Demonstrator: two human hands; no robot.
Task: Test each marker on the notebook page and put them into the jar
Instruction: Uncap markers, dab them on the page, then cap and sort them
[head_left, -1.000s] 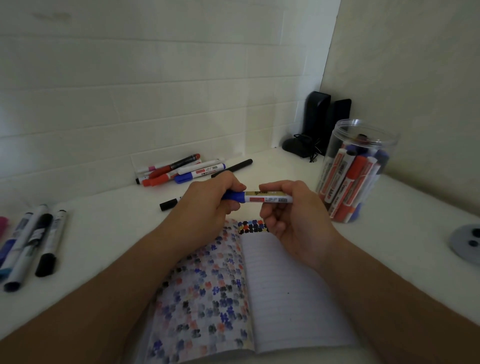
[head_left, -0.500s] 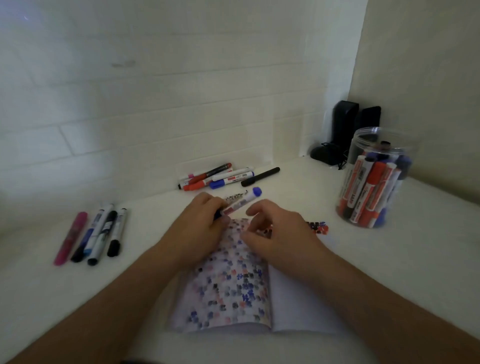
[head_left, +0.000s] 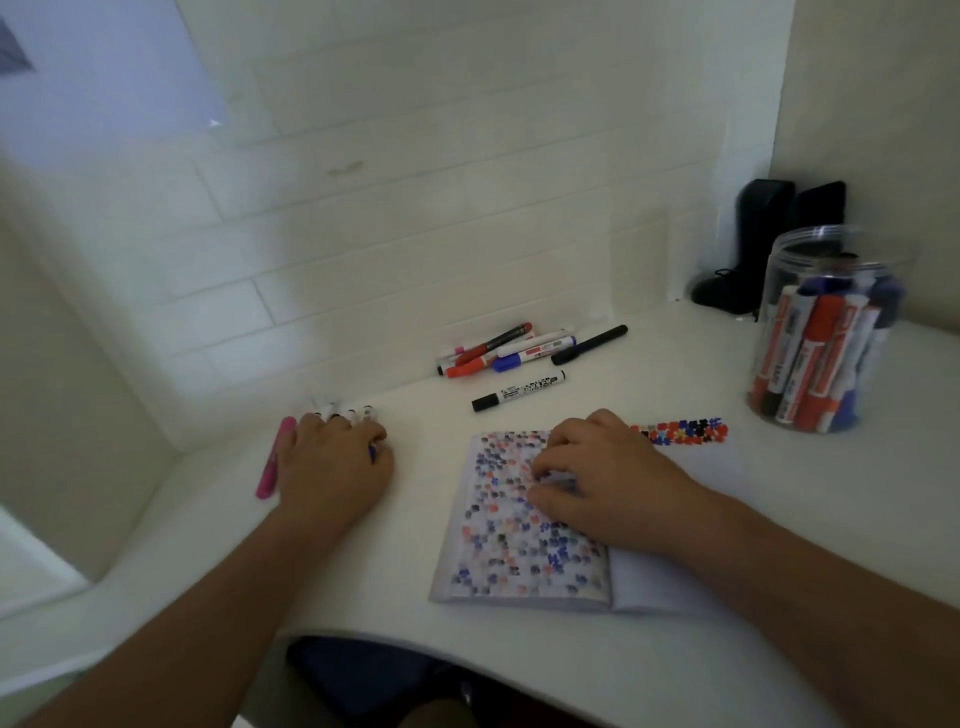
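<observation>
Lying open at the desk's (head_left: 675, 675) front edge, notebook (head_left: 519, 561) showing a left page thick with blue, red and black test marks; standing far right, clear jar (head_left: 831, 332) crowded with markers; leaving bare desk between notebook and jar; resting curled on the marked page, right hand (head_left: 602, 483); reaching over the left marker row (head_left: 343, 410), left hand (head_left: 332, 467) pinching a blue marker (head_left: 372, 451), mostly hidden.
</observation>
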